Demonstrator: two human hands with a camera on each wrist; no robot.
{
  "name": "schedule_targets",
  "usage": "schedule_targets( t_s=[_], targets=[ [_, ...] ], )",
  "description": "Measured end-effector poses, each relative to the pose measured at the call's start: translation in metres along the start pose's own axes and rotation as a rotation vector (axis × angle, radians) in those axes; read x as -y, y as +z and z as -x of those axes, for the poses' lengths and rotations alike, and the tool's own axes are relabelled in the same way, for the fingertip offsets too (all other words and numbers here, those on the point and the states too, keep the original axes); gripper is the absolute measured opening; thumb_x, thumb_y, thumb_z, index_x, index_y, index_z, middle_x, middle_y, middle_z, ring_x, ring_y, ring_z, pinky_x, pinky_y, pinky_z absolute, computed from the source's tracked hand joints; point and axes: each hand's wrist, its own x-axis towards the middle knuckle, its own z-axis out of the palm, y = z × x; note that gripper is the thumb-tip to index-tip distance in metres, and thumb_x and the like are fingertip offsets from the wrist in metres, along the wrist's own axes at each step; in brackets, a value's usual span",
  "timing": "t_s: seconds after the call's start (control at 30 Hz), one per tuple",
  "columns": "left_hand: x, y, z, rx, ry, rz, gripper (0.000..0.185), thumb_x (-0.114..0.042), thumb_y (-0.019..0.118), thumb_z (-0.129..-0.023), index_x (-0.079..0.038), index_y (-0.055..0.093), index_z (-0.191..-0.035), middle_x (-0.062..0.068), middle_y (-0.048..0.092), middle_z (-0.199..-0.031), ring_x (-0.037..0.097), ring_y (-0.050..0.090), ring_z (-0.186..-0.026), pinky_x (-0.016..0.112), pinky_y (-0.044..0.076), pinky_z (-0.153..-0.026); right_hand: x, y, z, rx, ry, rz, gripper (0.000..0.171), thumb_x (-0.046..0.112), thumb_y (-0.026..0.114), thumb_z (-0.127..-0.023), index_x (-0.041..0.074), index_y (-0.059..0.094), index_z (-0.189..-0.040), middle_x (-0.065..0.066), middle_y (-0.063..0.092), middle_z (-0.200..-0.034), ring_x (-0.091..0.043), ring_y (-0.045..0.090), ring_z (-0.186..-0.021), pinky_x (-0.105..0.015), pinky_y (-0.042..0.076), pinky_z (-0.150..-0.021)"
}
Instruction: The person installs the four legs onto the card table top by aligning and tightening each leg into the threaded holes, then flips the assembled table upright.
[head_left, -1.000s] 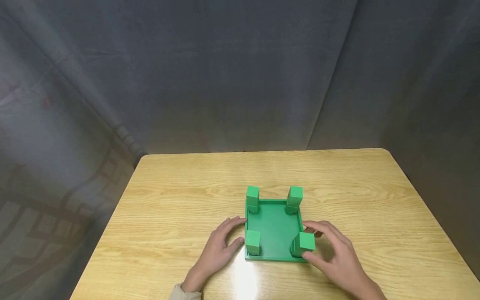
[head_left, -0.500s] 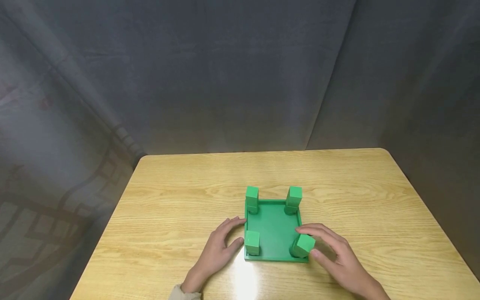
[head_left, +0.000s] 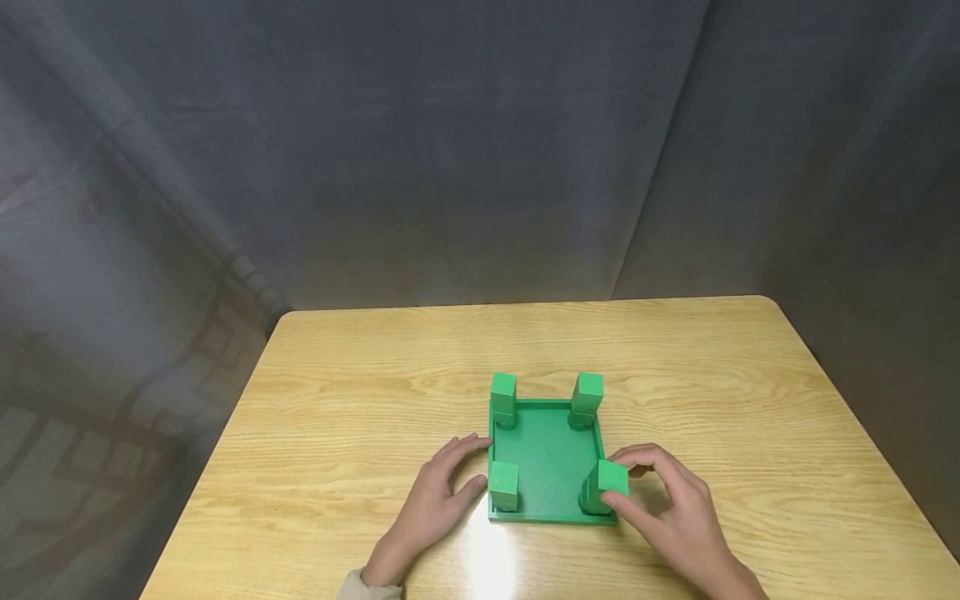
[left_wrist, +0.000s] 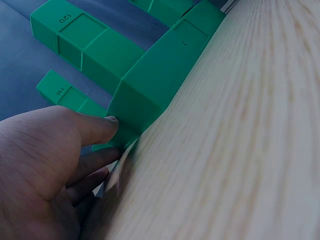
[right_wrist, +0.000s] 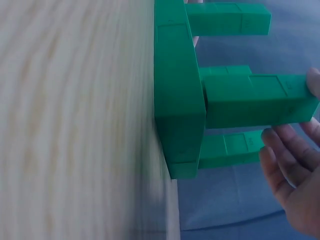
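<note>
- table (head_left: 360,400): pale wood grain, filling the lower half of the head view; smooth, with a glare patch at bottom centre, so things probably slide on it easily.
- plate (head_left: 547,458): green square slab, flat on the table at lower centre, with a low rim; it looks like rigid moulded plastic, probably light and stiff; best steadied by its side walls, as they are straight and deep enough for fingertips.
- left hand (head_left: 438,500): lower centre-left, fingers nearly straight and spread; the thumb tip presses the plate's left wall, seen close in the left wrist view (left_wrist: 50,165); it holds nothing.
- right hand (head_left: 667,512): lower centre-right; thumb and curled fingers pinch the top of the near-right post.
- post (head_left: 606,487): near-right corner, a square green bar standing in its socket, slightly tilted; hard and smooth-faced, so likely a bit slippery; flat opposite faces near the top give the surest pinch (right_wrist: 255,100).
- other posts (head_left: 504,398): three, upright at the remaining corners, untouched.
</note>
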Motion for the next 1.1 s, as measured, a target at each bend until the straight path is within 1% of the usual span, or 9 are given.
schedule_targets(
  t_s=[0.1,0.17,0.2,0.33,0.43,0.53,0.7,0.87,1.1],
  targets=[
    [0.000,0.000,0.000,-0.003,0.008,0.001,0.052,-0.016,0.077,-0.104,-0.025,0.065,-0.154,-0.003,0.065,-0.158,0.031,0.051,-0.156,0.056,0.028,-0.136,0.001,-0.001,0.000,0.014,0.020,0.026,0.049,0.011,0.100,-0.081,0.007,0.072,-0.121,0.001,0.077,-0.115,-0.003,0.068,-0.104,-0.014,0.055,-0.094],
    [0.000,0.000,0.001,-0.004,0.011,-0.001,0.052,-0.017,0.077,-0.104,-0.025,0.065,-0.154,-0.002,0.065,-0.158,0.032,0.052,-0.155,0.057,0.028,-0.136,0.001,-0.002,-0.001,0.033,0.022,0.028,0.060,-0.001,0.098,-0.075,0.006,0.071,-0.128,0.001,0.077,-0.118,-0.004,0.069,-0.107,-0.014,0.054,-0.095],
    [0.000,0.000,0.001,-0.004,0.012,-0.002,0.052,-0.017,0.077,-0.104,-0.024,0.065,-0.154,-0.002,0.065,-0.158,0.032,0.052,-0.155,0.057,0.028,-0.136,0.001,-0.002,-0.001,0.045,0.013,0.021,0.063,-0.004,0.096,-0.076,0.005,0.070,-0.133,0.001,0.077,-0.120,-0.005,0.069,-0.109,-0.014,0.054,-0.096],
    [0.000,0.001,0.000,-0.005,0.012,-0.008,0.053,-0.017,0.078,-0.104,-0.024,0.065,-0.154,-0.002,0.065,-0.159,0.032,0.052,-0.155,0.058,0.029,-0.136,-0.001,-0.006,-0.001,0.141,-0.029,-0.056,0.062,-0.014,0.074,-0.091,0.001,0.063,-0.151,-0.004,0.072,-0.138,-0.009,0.067,-0.128,-0.014,0.049,-0.110],
    [0.000,0.001,0.000,-0.006,0.014,-0.008,0.053,-0.017,0.078,-0.104,-0.024,0.065,-0.155,-0.003,0.064,-0.159,0.032,0.052,-0.155,0.059,0.029,-0.135,-0.003,-0.009,-0.001,0.215,-0.060,-0.096,0.063,-0.021,0.056,-0.095,0.000,0.061,-0.154,-0.007,0.067,-0.146,-0.012,0.062,-0.137,-0.014,0.044,-0.117],
    [0.000,0.000,0.000,-0.008,0.018,-0.007,0.053,-0.017,0.078,-0.103,-0.023,0.065,-0.154,-0.003,0.065,-0.159,0.033,0.052,-0.155,0.058,0.029,-0.135,-0.003,-0.010,-0.001,0.252,-0.050,-0.092,0.064,-0.022,0.052,-0.096,0.004,0.064,-0.153,-0.006,0.067,-0.145,-0.011,0.061,-0.138,-0.013,0.044,-0.117],
    [0.000,0.001,0.000,-0.010,0.024,-0.008,0.053,-0.016,0.078,-0.103,-0.023,0.065,-0.154,-0.003,0.065,-0.158,0.032,0.053,-0.154,0.058,0.029,-0.135,-0.006,-0.009,0.000,0.227,-0.041,-0.082,0.062,-0.020,0.067,-0.092,0.006,0.067,-0.148,-0.004,0.070,-0.143,-0.009,0.064,-0.132,-0.013,0.046,-0.115],
    [0.000,0.001,0.000,-0.008,0.014,0.002,0.053,-0.015,0.078,-0.103,-0.024,0.066,-0.154,-0.003,0.065,-0.158,0.033,0.052,-0.155,0.059,0.029,-0.135,-0.010,-0.007,-0.001,0.144,-0.078,-0.092,0.058,-0.012,0.086,-0.083,0.003,0.069,-0.136,-0.009,0.073,-0.135,-0.010,0.066,-0.122,-0.016,0.053,-0.102],
    [0.000,0.001,0.000,-0.011,0.017,-0.003,0.053,-0.015,0.078,-0.103,-0.024,0.066,-0.154,-0.004,0.065,-0.158,0.032,0.052,-0.155,0.059,0.029,-0.135,-0.006,-0.008,0.001,0.101,0.043,-0.023,0.065,-0.011,0.099,-0.067,0.012,0.071,-0.121,-0.004,0.076,-0.126,-0.004,0.068,-0.112,-0.014,0.053,-0.095]
  ],
)
